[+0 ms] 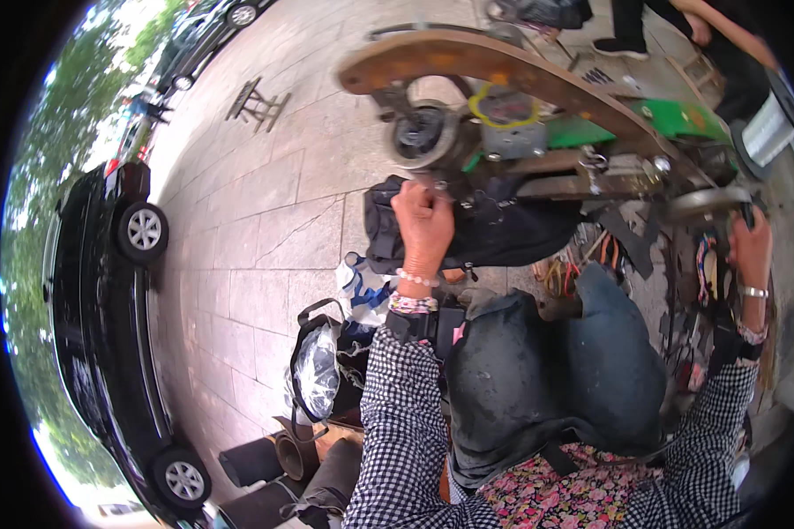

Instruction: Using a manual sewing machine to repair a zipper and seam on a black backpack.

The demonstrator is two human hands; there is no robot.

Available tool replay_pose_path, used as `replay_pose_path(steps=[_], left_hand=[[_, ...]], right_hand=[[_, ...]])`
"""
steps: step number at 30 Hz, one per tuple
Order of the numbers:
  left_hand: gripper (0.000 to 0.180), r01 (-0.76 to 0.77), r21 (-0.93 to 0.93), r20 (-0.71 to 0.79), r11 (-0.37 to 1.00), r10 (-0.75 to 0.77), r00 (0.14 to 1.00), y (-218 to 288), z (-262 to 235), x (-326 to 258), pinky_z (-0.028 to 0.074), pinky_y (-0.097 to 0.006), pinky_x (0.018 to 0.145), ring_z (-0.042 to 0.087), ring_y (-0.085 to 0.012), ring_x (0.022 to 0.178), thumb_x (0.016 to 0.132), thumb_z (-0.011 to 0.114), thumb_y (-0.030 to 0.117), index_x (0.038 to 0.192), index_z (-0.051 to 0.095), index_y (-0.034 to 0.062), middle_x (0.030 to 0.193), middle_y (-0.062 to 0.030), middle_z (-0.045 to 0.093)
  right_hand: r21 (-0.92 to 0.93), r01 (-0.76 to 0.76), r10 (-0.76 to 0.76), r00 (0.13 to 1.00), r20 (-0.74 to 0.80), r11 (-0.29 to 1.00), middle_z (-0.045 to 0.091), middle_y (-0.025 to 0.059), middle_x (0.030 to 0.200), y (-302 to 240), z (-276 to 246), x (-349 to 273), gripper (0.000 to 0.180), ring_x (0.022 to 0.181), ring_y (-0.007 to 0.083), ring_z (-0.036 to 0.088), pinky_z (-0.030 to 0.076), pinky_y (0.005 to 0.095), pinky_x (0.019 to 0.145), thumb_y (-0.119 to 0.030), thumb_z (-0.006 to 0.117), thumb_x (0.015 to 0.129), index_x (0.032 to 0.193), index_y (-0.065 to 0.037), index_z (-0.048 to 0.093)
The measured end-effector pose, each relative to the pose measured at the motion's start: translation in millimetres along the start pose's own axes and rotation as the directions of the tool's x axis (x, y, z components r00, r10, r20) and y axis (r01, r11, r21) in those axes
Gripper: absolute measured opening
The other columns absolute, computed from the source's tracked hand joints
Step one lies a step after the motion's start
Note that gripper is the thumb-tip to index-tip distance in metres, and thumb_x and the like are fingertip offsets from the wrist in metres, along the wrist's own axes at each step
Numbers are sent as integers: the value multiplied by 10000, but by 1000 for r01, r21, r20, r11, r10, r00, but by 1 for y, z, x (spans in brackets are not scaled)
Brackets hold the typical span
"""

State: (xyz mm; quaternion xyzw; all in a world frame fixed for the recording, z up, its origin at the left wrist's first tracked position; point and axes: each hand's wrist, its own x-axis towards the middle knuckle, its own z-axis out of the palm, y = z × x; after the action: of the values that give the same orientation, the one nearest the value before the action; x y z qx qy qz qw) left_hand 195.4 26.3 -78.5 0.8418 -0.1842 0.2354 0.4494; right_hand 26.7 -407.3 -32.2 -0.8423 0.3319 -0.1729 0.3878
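Note:
A worn hand-cranked sewing machine [512, 57] with a long rusty brown arm stands in front of me, slightly blurred. At its left end my left hand [422, 225] has its fingers curled closed by the machine's head, just below a round dark wheel [419, 132]. What those fingers pinch, if anything, is hidden. A black cloth bag [520, 238] lies under the machine and behind my left hand. On the right, my right hand [750, 251] is closed around the dark crank handle [748, 214] at the rim of a metal handwheel [706, 203].
A dark apron [547, 370] covers my lap. Tools and scraps [565, 273] lie beyond my knees. An open black bag with clear plastic [318, 370] stands left, near dark rolls [256, 463]. A thread spool [772, 132], a person's shoe [622, 47], a stool [258, 104] and a parked car [106, 335] show farther out.

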Motion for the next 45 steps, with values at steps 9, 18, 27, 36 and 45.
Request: replay_pose_path(steps=[9,18,27,36,45], left_hand=[[136,139,150,-21,979,-138,990,12,32,-5,297,-372,594,507,-263,675,689,602,132,577,544,82,555,-65,527],[123,169,228,-95,959,-151,984,24,37,-2,387,-395,568,543,-294,648,669,614,152,590,608,58,585,-103,564],[200,131,381,38,915,-157,987,5,14,4,368,-418,592,552,-284,722,744,565,246,651,629,82,649,-87,596],[176,172,374,84,911,-218,972,26,20,3,373,-409,673,548,-279,804,750,583,275,765,644,112,735,-68,622],[178,228,354,46,907,-260,964,27,14,-7,328,-381,677,537,-256,808,730,603,271,726,633,96,719,-71,612]], right_hand=[[91,-315,268,902,339,945,440,56,468,34,107,-40,234,286,163,418,347,292,257,-232,502,794,889,-50,390],[564,-245,80,950,301,789,439,-9,519,-6,28,-17,197,332,84,394,357,225,313,-252,601,784,778,-83,501],[679,-714,-169,700,694,-169,584,20,782,-38,75,-62,314,578,113,499,411,286,565,-284,480,869,1068,-50,545],[147,676,-680,657,325,722,580,144,705,-192,115,-78,431,616,284,565,441,370,568,-136,633,702,1092,-24,489],[-47,820,-752,544,373,570,534,140,589,-216,130,-120,256,590,334,544,414,425,525,-222,549,768,595,-40,502]])
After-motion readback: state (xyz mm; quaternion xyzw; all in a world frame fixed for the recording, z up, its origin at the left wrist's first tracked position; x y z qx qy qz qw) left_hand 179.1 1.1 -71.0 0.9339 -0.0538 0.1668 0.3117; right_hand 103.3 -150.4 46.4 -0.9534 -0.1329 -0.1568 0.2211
